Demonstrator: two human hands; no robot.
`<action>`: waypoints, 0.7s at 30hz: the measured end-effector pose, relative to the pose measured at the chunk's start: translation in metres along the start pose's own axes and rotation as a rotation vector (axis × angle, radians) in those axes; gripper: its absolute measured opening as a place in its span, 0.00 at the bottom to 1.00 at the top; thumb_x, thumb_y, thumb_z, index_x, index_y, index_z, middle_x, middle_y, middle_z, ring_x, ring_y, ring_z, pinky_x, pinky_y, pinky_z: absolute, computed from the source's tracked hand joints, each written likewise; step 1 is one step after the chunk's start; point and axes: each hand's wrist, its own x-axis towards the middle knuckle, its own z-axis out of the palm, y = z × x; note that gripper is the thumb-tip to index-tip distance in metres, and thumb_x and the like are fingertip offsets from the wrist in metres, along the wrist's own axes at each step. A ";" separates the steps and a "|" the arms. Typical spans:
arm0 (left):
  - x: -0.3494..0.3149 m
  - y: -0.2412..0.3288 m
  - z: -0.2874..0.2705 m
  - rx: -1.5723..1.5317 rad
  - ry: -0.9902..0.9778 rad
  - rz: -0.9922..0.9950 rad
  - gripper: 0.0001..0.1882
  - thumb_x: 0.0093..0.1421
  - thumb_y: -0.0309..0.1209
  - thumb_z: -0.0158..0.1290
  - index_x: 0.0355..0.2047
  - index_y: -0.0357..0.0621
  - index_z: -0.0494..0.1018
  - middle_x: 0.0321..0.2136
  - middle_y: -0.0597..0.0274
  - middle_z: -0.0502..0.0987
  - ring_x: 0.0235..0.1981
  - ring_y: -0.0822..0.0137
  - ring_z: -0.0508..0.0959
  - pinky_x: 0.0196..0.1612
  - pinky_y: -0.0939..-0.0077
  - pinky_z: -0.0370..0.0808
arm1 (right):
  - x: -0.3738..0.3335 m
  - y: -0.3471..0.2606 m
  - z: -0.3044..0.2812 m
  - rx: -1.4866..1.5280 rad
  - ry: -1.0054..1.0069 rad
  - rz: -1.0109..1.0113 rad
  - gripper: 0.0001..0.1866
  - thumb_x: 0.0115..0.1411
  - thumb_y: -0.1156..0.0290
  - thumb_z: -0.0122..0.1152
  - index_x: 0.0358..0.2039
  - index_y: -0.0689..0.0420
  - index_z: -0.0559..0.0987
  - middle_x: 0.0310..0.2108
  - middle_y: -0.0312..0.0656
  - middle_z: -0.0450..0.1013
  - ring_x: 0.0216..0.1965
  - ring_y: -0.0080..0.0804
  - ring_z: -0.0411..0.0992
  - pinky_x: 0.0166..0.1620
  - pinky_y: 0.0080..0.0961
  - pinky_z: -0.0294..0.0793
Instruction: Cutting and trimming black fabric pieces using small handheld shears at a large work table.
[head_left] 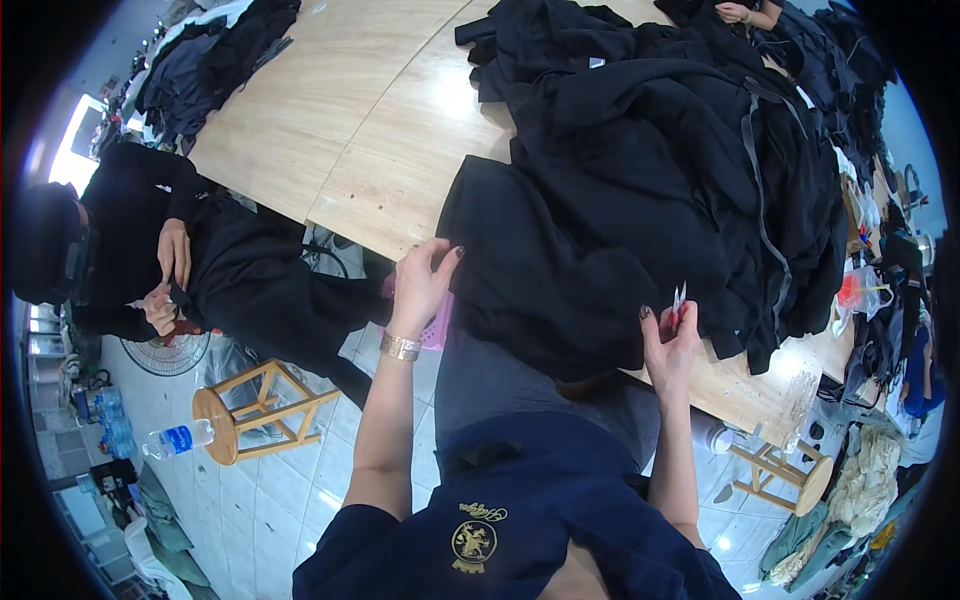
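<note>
A large black garment [560,270] lies in loose folds over the near edge of the table and partly over my lap. At its left edge, my left hand [420,285] is raised with thumb and fingers apart; I see nothing held in it. My right hand [672,355] grips small red-handled thread snips [679,298], blades pointing up, over the garment's lower right part. Most of the snips' handle is hidden by the fingers. Behind my left wrist shows a pink perforated plastic basket [436,328].
More black garments [620,110] are heaped across the wooden table [370,150]. At left, a co-worker's hands [170,275] handle a black garment. Another person's hand [735,13] is at the far right. Wooden stools [225,425] stand on both sides, one beside a water bottle [180,438].
</note>
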 end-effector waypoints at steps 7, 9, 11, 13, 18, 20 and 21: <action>-0.015 0.065 -0.006 -1.423 -0.279 -0.449 0.04 0.62 0.29 0.47 0.31 0.46 0.71 0.30 0.65 0.78 0.29 0.70 0.79 0.33 0.79 0.75 | 0.004 -0.051 0.022 0.395 -0.151 -0.092 0.13 0.57 0.70 0.58 0.26 0.58 0.63 0.16 0.30 0.58 0.19 0.15 0.55 0.22 0.17 0.56; -0.028 0.078 -0.010 -1.612 -0.438 -0.634 0.05 0.62 0.29 0.47 0.34 0.46 0.72 0.32 0.63 0.77 0.33 0.67 0.79 0.36 0.73 0.77 | 0.003 -0.071 0.029 0.420 -0.291 -0.035 0.11 0.57 0.73 0.58 0.27 0.59 0.64 0.16 0.29 0.58 0.19 0.13 0.54 0.22 0.15 0.55; -0.038 0.097 -0.009 -1.625 -0.480 -0.692 0.06 0.62 0.29 0.46 0.36 0.46 0.72 0.32 0.61 0.77 0.34 0.65 0.78 0.38 0.70 0.76 | 0.002 -0.069 0.039 0.457 -0.343 -0.028 0.09 0.57 0.74 0.58 0.29 0.59 0.66 0.16 0.28 0.60 0.19 0.11 0.55 0.22 0.14 0.56; -0.046 0.090 0.004 -1.753 -0.556 -0.588 0.13 0.65 0.31 0.39 0.45 0.43 0.69 0.41 0.55 0.76 0.43 0.61 0.77 0.45 0.63 0.77 | -0.001 -0.067 0.046 0.488 -0.319 -0.034 0.10 0.56 0.74 0.59 0.30 0.61 0.67 0.17 0.31 0.65 0.20 0.11 0.59 0.22 0.14 0.58; -0.060 0.102 0.021 -1.685 -0.475 -0.481 0.08 0.64 0.28 0.41 0.41 0.43 0.68 0.37 0.59 0.75 0.38 0.64 0.78 0.42 0.69 0.77 | -0.008 -0.062 0.050 0.455 -0.225 -0.075 0.12 0.55 0.75 0.60 0.38 0.62 0.71 0.20 0.35 0.70 0.20 0.13 0.64 0.23 0.14 0.64; -0.063 0.106 0.025 -1.624 -0.471 -0.449 0.05 0.63 0.27 0.44 0.38 0.44 0.67 0.36 0.61 0.75 0.37 0.67 0.77 0.40 0.72 0.75 | -0.008 -0.065 0.049 0.345 -0.137 -0.265 0.14 0.49 0.82 0.58 0.38 0.61 0.73 0.22 0.40 0.73 0.19 0.24 0.71 0.23 0.17 0.68; -0.065 0.108 0.027 -1.563 -0.458 -0.416 0.02 0.62 0.26 0.47 0.35 0.45 0.67 0.35 0.63 0.75 0.36 0.71 0.76 0.38 0.75 0.73 | -0.008 -0.061 0.050 0.302 -0.102 -0.369 0.15 0.46 0.84 0.57 0.37 0.61 0.74 0.22 0.42 0.74 0.20 0.28 0.73 0.23 0.19 0.69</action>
